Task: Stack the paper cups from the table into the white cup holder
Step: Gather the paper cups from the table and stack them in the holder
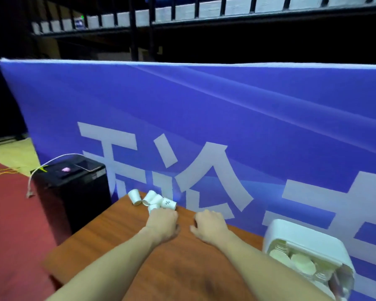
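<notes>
we're looking at white paper cups (153, 200), one showing a little black mark, brown woodgrain table (182, 268), white cup holder (308, 242), blue banner (204, 109) sporting pale lettering, black bin (74, 192), red floor (9, 213)

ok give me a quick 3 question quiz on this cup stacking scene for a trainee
1. True or false: the loose paper cups lie at the far left end of the wooden table.
2. Which hand is at the cups?
A. left hand
B. right hand
C. neither
3. Fill in: the white cup holder stands at the table's ____ end, cups already inside.

Key:
1. True
2. A; its fingers curl at the nearest cup, though whether they grip it is hidden. The right hand rests on the table beside it.
3. right
</notes>
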{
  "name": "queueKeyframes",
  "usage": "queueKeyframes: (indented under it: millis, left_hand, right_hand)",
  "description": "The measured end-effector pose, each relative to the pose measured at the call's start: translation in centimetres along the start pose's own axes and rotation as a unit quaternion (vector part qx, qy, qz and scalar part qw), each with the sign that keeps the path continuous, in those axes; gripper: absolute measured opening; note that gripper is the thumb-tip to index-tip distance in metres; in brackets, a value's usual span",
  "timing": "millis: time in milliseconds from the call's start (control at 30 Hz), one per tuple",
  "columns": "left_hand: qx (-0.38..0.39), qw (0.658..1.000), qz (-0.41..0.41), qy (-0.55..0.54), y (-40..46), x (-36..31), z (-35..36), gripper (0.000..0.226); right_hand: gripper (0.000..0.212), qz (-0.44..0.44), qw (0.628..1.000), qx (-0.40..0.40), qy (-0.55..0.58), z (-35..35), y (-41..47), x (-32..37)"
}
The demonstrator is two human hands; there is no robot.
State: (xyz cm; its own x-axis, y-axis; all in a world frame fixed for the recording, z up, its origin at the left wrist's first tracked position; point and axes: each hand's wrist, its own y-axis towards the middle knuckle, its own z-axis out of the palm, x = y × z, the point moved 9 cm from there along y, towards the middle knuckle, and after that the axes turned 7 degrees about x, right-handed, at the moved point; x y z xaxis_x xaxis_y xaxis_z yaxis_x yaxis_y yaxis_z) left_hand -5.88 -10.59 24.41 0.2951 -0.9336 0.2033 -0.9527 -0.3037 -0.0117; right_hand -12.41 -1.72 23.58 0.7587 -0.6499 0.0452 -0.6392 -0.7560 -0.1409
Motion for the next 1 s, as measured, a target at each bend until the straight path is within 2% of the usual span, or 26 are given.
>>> queueKeyframes:
  millis: [267,433,633,1000]
  left_hand:
    - [-0.002,0.995,-0.104,-0.009,-7.4,15.6,1.5,0.032]
    - [0.007,0.99,-0.14,-0.02,-8.5,20.7,3.6,0.028]
    - [0.034,0.988,-0.151,-0.011,-4.8,24.6,6.8,0.026]
    - [0.043,0.992,-0.117,0.014,9.7,28.5,7.9,0.027]
  right_hand:
    - [0.034,-0.102,0.994,-0.03,-0.027,-2.7,3.8,16.7]
    - [0.032,-0.132,0.989,-0.037,-0.055,-2.9,6.4,22.6]
    - [0.033,-0.142,0.988,-0.021,-0.06,-1.4,11.9,24.5]
    - [0.017,-0.119,0.992,-0.029,-0.006,-3.0,25.5,19.8]
